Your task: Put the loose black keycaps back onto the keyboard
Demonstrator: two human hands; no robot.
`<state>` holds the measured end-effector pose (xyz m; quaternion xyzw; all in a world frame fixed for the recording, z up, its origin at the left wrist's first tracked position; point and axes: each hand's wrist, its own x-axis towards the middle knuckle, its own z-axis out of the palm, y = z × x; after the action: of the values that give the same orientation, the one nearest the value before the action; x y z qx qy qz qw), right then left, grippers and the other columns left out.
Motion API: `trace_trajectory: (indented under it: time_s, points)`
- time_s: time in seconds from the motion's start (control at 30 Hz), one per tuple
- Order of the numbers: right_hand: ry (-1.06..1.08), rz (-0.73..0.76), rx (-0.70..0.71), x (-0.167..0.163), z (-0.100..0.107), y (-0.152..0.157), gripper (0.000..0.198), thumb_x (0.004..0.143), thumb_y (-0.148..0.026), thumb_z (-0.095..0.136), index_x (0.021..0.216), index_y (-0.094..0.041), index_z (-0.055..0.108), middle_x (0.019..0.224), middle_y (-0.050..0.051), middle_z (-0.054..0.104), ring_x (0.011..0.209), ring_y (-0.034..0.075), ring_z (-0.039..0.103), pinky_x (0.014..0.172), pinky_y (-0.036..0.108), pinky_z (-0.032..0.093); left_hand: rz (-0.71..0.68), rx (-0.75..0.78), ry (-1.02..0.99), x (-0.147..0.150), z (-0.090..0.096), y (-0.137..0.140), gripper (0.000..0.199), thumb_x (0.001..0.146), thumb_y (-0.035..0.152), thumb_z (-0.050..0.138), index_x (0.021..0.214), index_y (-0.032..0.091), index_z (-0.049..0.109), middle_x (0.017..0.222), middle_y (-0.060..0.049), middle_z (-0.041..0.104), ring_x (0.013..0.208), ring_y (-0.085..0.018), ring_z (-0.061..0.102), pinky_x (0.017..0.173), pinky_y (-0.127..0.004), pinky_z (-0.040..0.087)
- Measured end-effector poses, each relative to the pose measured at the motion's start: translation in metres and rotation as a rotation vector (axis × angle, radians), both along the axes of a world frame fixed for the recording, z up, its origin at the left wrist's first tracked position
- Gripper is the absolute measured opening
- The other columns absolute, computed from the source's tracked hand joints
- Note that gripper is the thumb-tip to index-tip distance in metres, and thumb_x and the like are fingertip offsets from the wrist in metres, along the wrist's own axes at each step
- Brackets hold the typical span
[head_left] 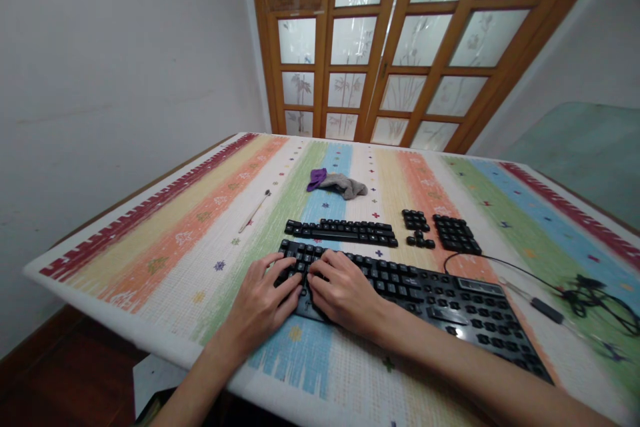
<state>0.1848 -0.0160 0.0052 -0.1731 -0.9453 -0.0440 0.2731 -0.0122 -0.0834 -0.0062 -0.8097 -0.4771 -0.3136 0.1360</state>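
A black keyboard (pixel 453 317) lies at a slant across the front of the table. Keycaps sit on parts of its left and middle, while bare key posts show over much of its right side. My left hand (pixel 265 290) rests at its left end, fingers spread over the keys and frame. Close beside it, my right hand (pixel 345 290) is bent down onto the keyboard with curled fingers; anything in its fingertips is hidden. Just behind the keyboard, loose black keycaps stand in rows (pixel 343 232). Further right are a number-pad block (pixel 456 235) and smaller keycap groups (pixel 415 220).
A grey and purple cloth (pixel 340 185) lies behind the keycaps. To the left is a thin brush (pixel 255 210). A coiled black cable (pixel 595 297) and a small dark stick-like piece (pixel 547 310) lie at right. A striped cloth (pixel 175 280) covers the table.
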Motion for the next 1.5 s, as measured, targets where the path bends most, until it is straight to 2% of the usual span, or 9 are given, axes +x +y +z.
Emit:
trace_trajectory:
  time_s: [0.23,0.47,0.83,1.13,1.3,1.5]
  points:
    - [0.025,0.035,0.031,-0.003,-0.001,-0.003,0.014,0.090,-0.013,0.057,0.078,-0.016,0.063,0.084,0.008,0.065,0.082,0.022,0.048,0.071,0.037,0.038,-0.006,0.030,0.069,0.000,0.000,-0.002,0.017,0.095,0.020,0.057,0.106,0.016,0.070,0.117,-0.012,0.065,0.115,-0.031,0.054,0.092,-0.047,0.050]
    - [0.096,0.018,-0.061,0.000,-0.003,0.004,0.020,0.093,-0.013,0.053,0.076,-0.015,0.064,0.078,0.007,0.065,0.079,0.021,0.050,0.073,0.035,0.043,-0.017,0.023,0.110,0.003,0.002,-0.003,0.016,0.095,0.020,0.056,0.104,0.017,0.070,0.116,-0.011,0.065,0.112,-0.030,0.055,0.091,-0.046,0.049]
    - [0.148,0.030,-0.075,0.002,-0.006,0.001,0.016,0.095,-0.016,0.055,0.085,-0.016,0.067,0.082,0.008,0.069,0.079,0.020,0.052,0.074,0.035,0.047,-0.039,0.073,-0.106,0.006,0.000,-0.005,0.015,0.093,0.013,0.057,0.102,0.014,0.069,0.103,-0.011,0.065,0.102,-0.024,0.059,0.092,-0.039,0.052]
    - [0.091,0.053,-0.042,0.004,-0.005,-0.001,0.018,0.094,-0.013,0.053,0.083,-0.014,0.067,0.084,0.009,0.066,0.081,0.022,0.049,0.074,0.036,0.047,-0.124,0.044,-0.081,0.007,-0.003,-0.007,0.022,0.092,0.011,0.056,0.110,0.014,0.069,0.106,-0.012,0.064,0.104,-0.024,0.058,0.091,-0.040,0.053]
    - [0.117,0.017,-0.163,0.003,0.000,-0.004,0.014,0.089,-0.012,0.056,0.086,-0.015,0.069,0.100,0.012,0.063,0.094,0.024,0.049,0.082,0.040,0.050,-0.120,0.047,-0.095,0.007,-0.003,-0.006,0.025,0.091,0.009,0.057,0.113,0.013,0.068,0.105,-0.012,0.064,0.103,-0.024,0.059,0.090,-0.039,0.054]
    - [0.120,0.003,-0.351,0.006,0.009,0.000,0.007,0.082,-0.015,0.062,0.081,-0.016,0.070,0.106,0.012,0.060,0.103,0.026,0.048,0.089,0.045,0.049,-0.119,0.004,-0.080,0.008,-0.004,-0.005,0.027,0.093,0.011,0.056,0.117,0.013,0.066,0.112,-0.014,0.064,0.108,-0.026,0.057,0.093,-0.041,0.054]
